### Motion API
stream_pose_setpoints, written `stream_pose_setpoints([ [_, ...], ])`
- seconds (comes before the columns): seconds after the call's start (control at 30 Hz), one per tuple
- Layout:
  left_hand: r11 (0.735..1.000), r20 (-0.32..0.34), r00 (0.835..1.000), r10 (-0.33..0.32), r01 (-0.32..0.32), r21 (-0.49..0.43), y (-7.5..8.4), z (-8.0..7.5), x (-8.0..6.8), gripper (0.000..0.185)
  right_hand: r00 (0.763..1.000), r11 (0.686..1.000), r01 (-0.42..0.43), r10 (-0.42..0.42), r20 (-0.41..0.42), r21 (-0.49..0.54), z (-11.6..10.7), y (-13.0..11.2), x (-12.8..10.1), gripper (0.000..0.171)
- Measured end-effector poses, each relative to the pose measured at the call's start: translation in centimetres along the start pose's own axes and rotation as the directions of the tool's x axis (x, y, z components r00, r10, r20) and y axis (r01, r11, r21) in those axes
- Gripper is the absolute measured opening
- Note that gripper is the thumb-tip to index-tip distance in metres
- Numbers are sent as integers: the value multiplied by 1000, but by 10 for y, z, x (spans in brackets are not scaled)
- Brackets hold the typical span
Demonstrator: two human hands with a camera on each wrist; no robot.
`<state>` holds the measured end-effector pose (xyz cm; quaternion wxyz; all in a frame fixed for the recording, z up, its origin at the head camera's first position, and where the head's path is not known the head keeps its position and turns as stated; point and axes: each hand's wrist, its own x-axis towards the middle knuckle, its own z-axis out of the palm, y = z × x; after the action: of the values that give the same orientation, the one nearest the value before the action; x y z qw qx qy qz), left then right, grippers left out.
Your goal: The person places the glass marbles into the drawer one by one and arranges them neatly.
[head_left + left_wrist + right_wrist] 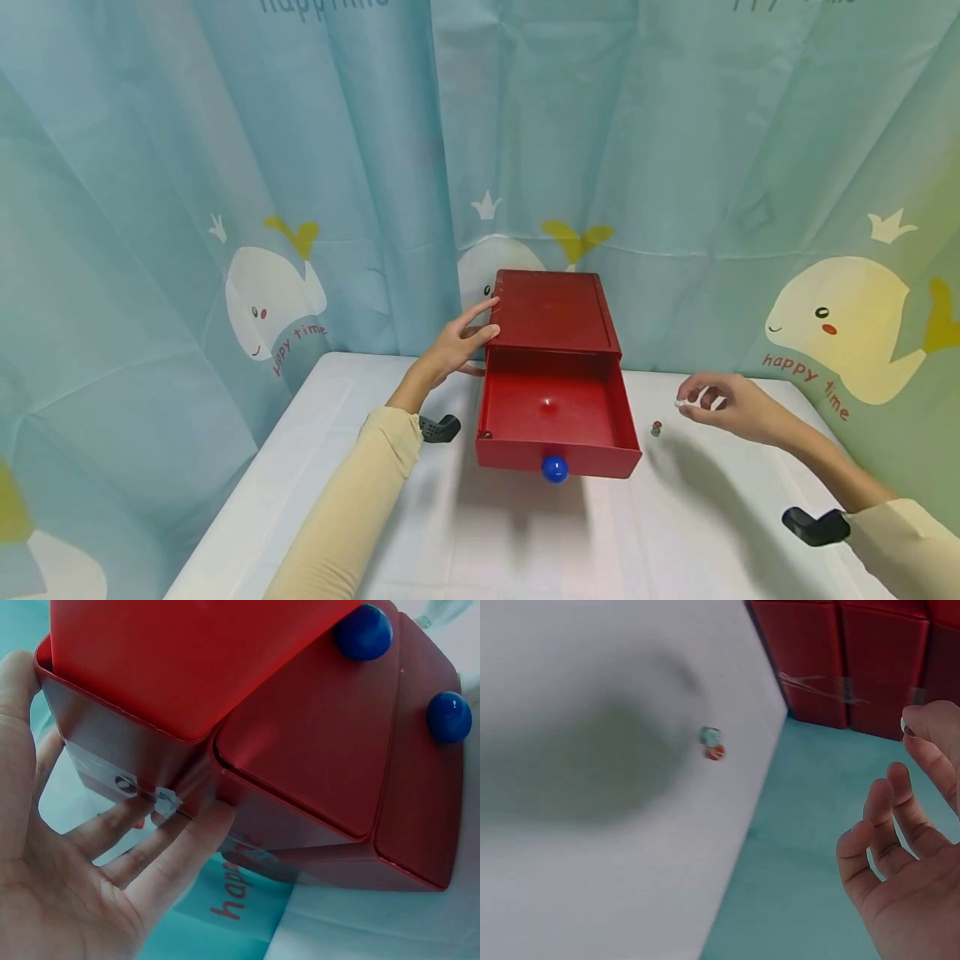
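A red drawer box [555, 312] stands at the back of the white table [675, 533]. Its upper drawer [555, 417] is pulled out, with a blue knob [555, 468] at the front. My left hand [480, 321] lies with straight fingers against the box's left side; in the left wrist view my left hand [112, 847] is flat on the box [300, 750], beside two blue knobs [364, 630]. To the right of the drawer, my right hand [693, 398] hovers above the table and pinches a small white piece [681, 403] at its fingertips. The right hand [907, 847] shows the piece [907, 721] only faintly.
Two tiny beads, one red and one greenish [656, 428], lie on the table just right of the drawer, below my right hand; the beads [712, 745] also show in the right wrist view. A blue whale-print curtain [300, 208] hangs close behind and around the table.
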<state>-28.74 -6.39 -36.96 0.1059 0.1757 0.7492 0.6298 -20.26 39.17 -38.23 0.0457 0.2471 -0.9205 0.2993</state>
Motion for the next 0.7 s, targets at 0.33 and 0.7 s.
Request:
stream_pose_setpoints([
  [0.33, 1000, 3, 1000, 7, -7, -4, 0, 0, 0, 58, 997, 999, 17, -19, -69, -34, -27, -12, 10, 13],
  [0.7, 1000, 6, 1000, 8, -8, -3, 1, 0, -2, 58, 991, 998, 53, -58, -124, -47, -42, -22, 19, 15],
])
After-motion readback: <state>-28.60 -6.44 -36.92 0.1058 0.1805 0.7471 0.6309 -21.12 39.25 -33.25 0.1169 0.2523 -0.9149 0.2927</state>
